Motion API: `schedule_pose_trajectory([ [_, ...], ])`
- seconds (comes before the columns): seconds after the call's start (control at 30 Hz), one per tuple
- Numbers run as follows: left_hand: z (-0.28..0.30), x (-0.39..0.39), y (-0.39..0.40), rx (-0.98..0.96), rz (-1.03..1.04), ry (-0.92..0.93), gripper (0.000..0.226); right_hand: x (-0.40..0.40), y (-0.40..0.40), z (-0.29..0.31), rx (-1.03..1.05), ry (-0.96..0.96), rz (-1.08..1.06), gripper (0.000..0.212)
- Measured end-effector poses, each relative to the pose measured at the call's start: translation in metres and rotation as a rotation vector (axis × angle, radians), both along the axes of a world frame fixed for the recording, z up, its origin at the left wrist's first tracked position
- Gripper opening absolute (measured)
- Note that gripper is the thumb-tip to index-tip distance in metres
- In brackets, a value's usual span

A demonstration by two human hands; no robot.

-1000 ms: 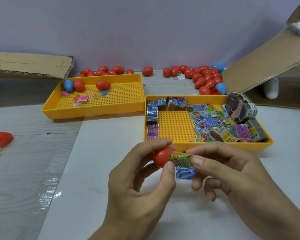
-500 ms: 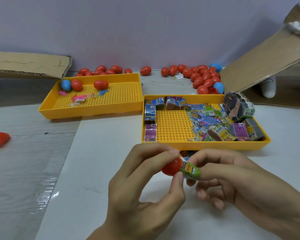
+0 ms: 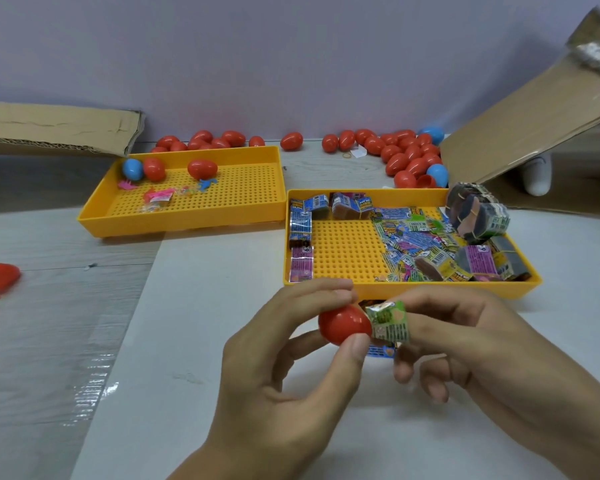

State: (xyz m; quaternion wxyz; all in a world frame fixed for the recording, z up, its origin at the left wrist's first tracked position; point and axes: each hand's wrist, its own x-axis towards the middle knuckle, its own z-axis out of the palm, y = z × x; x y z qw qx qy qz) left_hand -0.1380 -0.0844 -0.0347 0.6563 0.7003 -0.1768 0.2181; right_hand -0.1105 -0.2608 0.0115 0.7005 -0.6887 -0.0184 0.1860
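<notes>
Over on the left, a yellow tray (image 3: 174, 225) holds a few eggs and small toys. Nearer me, above the white table (image 3: 187, 323), the left hand (image 3: 284, 368) pinches a red egg (image 3: 342, 323) between thumb and forefinger. A green printed label (image 3: 388, 323) touches the egg's right side, pinched by the right hand (image 3: 465, 341), just in front of the label-filled tray (image 3: 513, 287).

"9" on purple packet (image 3: 301, 264)

The camera sits on my head, facing forward and down across the bench (image 3: 205, 323). My fingers (image 3: 312, 296) lie nearest, the wall (image 3: 291, 64) farthest.
</notes>
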Motion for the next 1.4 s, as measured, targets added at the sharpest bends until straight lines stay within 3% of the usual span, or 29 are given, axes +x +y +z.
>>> schedule_pose_trajectory([
  [0.17,-0.001,-0.001,0.0,-0.02,-0.027,0.042,0.028,-0.001,0.001,0.0,0.009,-0.059,-0.031,0.026],
  [0.3,-0.001,0.001,0.0,0.0,-0.014,0.023,0.027,-0.003,0.002,0.0,-0.047,-0.132,-0.023,0.01],
  [0.5,0.0,0.001,-0.001,0.0,-0.022,-0.008,0.024,-0.008,0.004,0.0,-0.161,-0.275,-0.126,0.027],
  [0.73,0.0,0.003,0.001,0.012,-0.025,-0.016,0.028,-0.013,0.007,-0.006,-0.199,-0.424,-0.144,0.01],
  [0.97,-0.002,0.002,0.001,0.022,0.015,-0.051,0.028,-0.009,0.004,0.003,-0.162,-0.32,-0.01,0.011],
  [1.1,-0.002,0.001,0.001,0.098,0.03,-0.042,0.032,-0.01,0.004,0.0,-0.284,-0.381,-0.107,0.024],
  [1.27,0.002,-0.003,0.0,0.209,0.066,-0.092,0.026,-0.015,0.008,-0.001,-0.34,-0.456,-0.181,0.022],
  [1.4,0.009,0.0,0.005,0.255,0.005,-0.041,0.032,-0.011,0.007,0.0,-0.223,-0.282,-0.052,0.018],
])
